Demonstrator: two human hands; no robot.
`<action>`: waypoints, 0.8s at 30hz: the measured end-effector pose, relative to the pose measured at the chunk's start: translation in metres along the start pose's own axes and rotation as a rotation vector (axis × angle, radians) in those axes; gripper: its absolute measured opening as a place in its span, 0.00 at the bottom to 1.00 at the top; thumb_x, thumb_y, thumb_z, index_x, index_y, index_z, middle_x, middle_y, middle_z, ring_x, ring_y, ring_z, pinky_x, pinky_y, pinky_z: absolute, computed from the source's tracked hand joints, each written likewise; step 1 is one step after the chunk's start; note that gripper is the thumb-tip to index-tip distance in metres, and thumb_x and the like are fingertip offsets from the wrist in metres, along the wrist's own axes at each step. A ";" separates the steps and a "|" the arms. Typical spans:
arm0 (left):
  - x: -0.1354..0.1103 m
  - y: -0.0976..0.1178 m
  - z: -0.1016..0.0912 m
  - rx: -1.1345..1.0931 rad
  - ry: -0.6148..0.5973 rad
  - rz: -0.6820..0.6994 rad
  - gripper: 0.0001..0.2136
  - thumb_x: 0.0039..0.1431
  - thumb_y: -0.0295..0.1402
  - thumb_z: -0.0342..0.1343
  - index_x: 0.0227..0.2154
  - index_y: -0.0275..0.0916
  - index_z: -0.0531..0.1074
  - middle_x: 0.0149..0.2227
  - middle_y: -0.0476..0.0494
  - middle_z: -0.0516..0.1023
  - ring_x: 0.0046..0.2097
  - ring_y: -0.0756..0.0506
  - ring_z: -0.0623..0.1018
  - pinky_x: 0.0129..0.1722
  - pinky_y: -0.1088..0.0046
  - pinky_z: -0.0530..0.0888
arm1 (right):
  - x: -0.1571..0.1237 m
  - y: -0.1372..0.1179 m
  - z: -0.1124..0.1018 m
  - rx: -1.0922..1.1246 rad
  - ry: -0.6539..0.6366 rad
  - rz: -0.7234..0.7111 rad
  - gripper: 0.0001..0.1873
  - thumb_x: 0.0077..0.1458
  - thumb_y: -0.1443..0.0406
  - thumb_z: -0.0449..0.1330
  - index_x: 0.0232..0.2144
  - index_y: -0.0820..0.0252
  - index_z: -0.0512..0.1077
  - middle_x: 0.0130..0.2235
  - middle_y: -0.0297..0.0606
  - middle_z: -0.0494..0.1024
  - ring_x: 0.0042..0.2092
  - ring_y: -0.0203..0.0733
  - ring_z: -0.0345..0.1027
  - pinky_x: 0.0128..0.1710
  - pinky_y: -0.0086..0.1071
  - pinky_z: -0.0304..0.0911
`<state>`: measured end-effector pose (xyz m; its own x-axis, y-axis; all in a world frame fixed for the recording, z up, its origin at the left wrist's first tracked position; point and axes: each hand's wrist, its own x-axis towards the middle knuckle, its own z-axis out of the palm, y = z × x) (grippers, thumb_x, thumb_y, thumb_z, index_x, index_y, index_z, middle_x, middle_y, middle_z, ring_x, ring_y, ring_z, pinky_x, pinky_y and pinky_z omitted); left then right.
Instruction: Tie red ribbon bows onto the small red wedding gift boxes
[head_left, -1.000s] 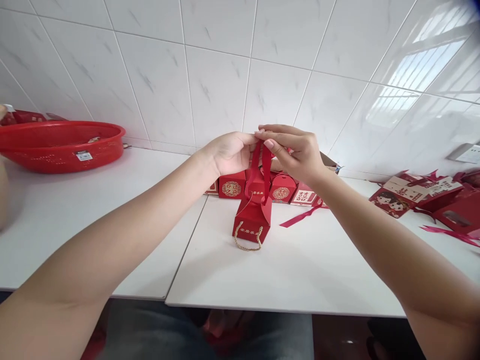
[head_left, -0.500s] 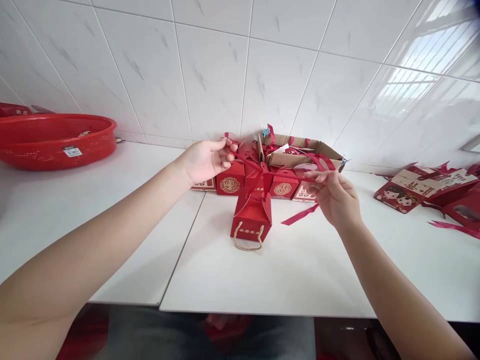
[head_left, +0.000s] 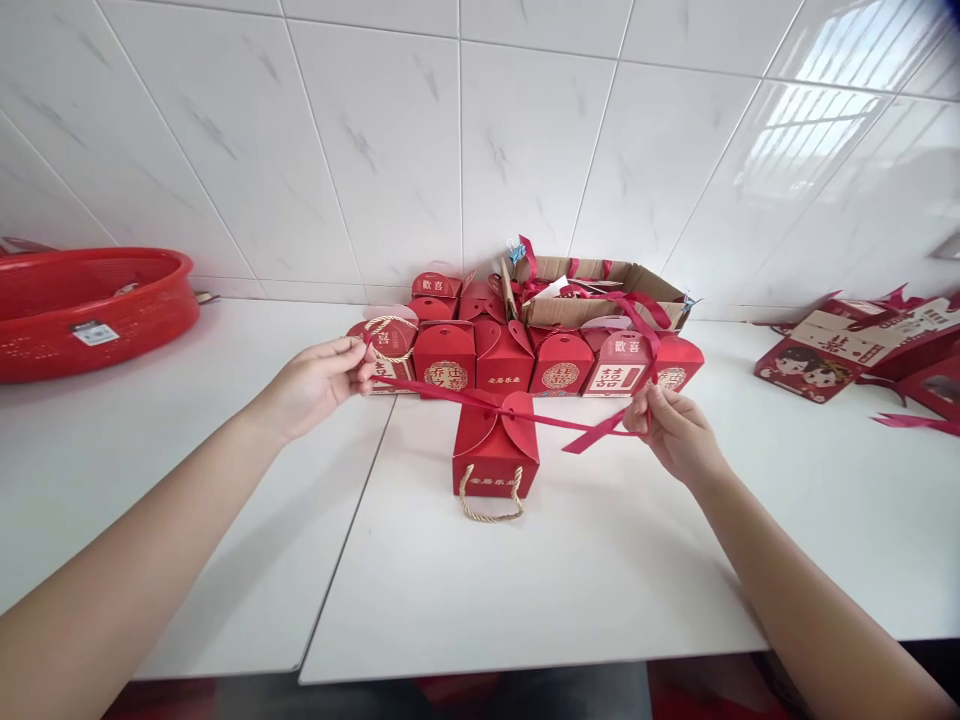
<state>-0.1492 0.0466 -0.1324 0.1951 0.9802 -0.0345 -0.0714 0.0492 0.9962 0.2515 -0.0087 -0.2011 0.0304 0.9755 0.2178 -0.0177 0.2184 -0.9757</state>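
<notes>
A small red gift box (head_left: pixel 493 460) with a twisted gold rope handle (head_left: pixel 491 518) stands upright on the white table. Its curved top flaps meet, and a dark red ribbon (head_left: pixel 431 390) passes across the top. My left hand (head_left: pixel 324 385) pinches one end of that ribbon, left of the box. On the other side my right hand (head_left: pixel 675 428) is closed on the ribbon's other part, with a loose tail hanging beside the fingers. Between my hands the ribbon runs nearly straight, just over the flaps. Whether it is knotted there I cannot tell.
Behind stand rows of closed red boxes (head_left: pixel 504 360). A cardboard carton (head_left: pixel 577 315) of ribbons sits against the tiled wall. At the left is a red plastic basket (head_left: pixel 142 325); at the right lie flatter printed boxes (head_left: pixel 806 370). A seam crosses the tabletop (head_left: pixel 562 590).
My left hand has moved left and down, and my right hand slightly down, drawing the ribbon out sideways. The box's flaps now sit lower and closer together. The view has shifted slightly.
</notes>
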 end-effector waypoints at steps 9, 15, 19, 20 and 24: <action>0.008 -0.043 -0.023 0.331 0.022 0.017 0.12 0.55 0.42 0.56 0.23 0.41 0.69 0.24 0.49 0.64 0.30 0.48 0.64 0.34 0.71 0.66 | -0.003 0.008 -0.004 -0.275 -0.197 0.163 0.24 0.55 0.47 0.55 0.20 0.59 0.68 0.19 0.32 0.64 0.23 0.34 0.55 0.24 0.30 0.54; 0.009 -0.049 -0.023 0.567 0.077 0.119 0.13 0.55 0.43 0.53 0.21 0.41 0.66 0.22 0.49 0.63 0.29 0.46 0.65 0.34 0.71 0.65 | -0.005 0.008 -0.010 -0.323 -0.165 0.175 0.23 0.55 0.47 0.56 0.22 0.59 0.70 0.19 0.34 0.66 0.25 0.35 0.58 0.26 0.31 0.57; 0.004 -0.052 -0.014 0.624 0.047 0.071 0.12 0.55 0.42 0.53 0.23 0.40 0.68 0.21 0.51 0.62 0.28 0.48 0.65 0.32 0.73 0.63 | -0.004 0.012 -0.010 -0.298 -0.097 0.196 0.23 0.53 0.46 0.57 0.23 0.59 0.72 0.20 0.34 0.66 0.25 0.35 0.58 0.28 0.30 0.60; 0.002 -0.052 -0.013 0.629 0.042 0.062 0.12 0.55 0.42 0.53 0.23 0.40 0.67 0.21 0.51 0.62 0.28 0.48 0.65 0.32 0.73 0.63 | -0.004 0.012 -0.009 -0.270 -0.074 0.192 0.23 0.53 0.46 0.57 0.24 0.59 0.72 0.20 0.33 0.66 0.25 0.34 0.58 0.28 0.30 0.61; -0.002 -0.044 -0.016 0.585 0.081 0.128 0.13 0.57 0.40 0.52 0.20 0.40 0.64 0.21 0.51 0.62 0.29 0.48 0.64 0.33 0.73 0.62 | -0.001 0.005 -0.009 -0.134 0.076 0.101 0.22 0.50 0.46 0.60 0.24 0.59 0.72 0.20 0.33 0.65 0.23 0.34 0.59 0.24 0.29 0.60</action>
<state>-0.1619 0.0458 -0.1770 0.1438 0.9839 0.1058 0.4648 -0.1615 0.8705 0.2609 -0.0091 -0.2066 0.1112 0.9864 0.1207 0.1090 0.1086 -0.9881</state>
